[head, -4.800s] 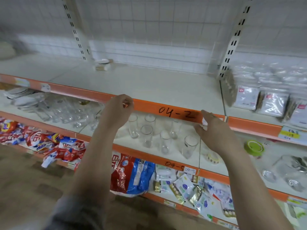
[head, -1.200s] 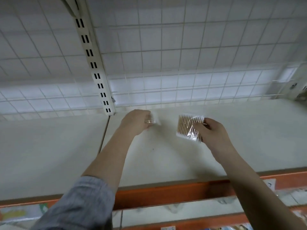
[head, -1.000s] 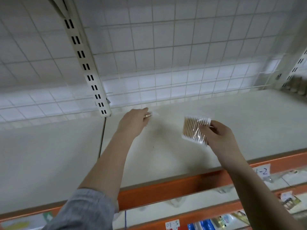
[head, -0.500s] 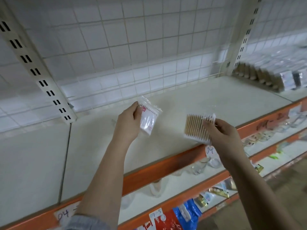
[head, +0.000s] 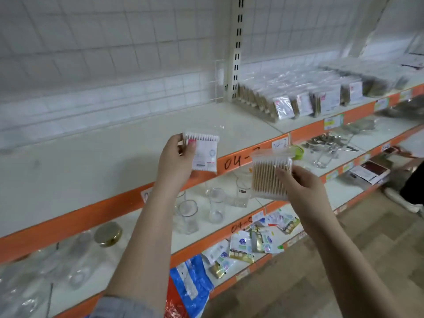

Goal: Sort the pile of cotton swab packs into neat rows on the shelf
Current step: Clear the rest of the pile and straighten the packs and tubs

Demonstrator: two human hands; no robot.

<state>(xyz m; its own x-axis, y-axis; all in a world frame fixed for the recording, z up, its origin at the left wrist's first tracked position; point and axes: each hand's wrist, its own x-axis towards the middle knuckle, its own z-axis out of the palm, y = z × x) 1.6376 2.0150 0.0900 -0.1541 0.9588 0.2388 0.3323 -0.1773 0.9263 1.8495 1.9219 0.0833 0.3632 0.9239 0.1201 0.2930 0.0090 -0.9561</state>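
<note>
- Left hand (head: 175, 162), raised before the top shelf (head: 128, 143): pinching a white-labelled swab pack (head: 205, 151) by its left edge, label toward camera, swab tips in a row along the top, sticks running vertical.
- Right hand (head: 302, 188), lower and right: gripping a wooden-stick swab pack (head: 268, 175), sticks upright, tips uppermost.
- Far right on the shelf: rows of packs (head: 305, 99) standing on edge.

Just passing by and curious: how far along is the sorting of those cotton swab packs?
Much looks done: rows of packs already stand upright on the top shelf to the right. In hand: the left hand holds a pack with a white label, the right hand a pack of wooden-stick swabs, both in front of the shelf. Left: setting these two into the rows. No loose pile shows.
</note>
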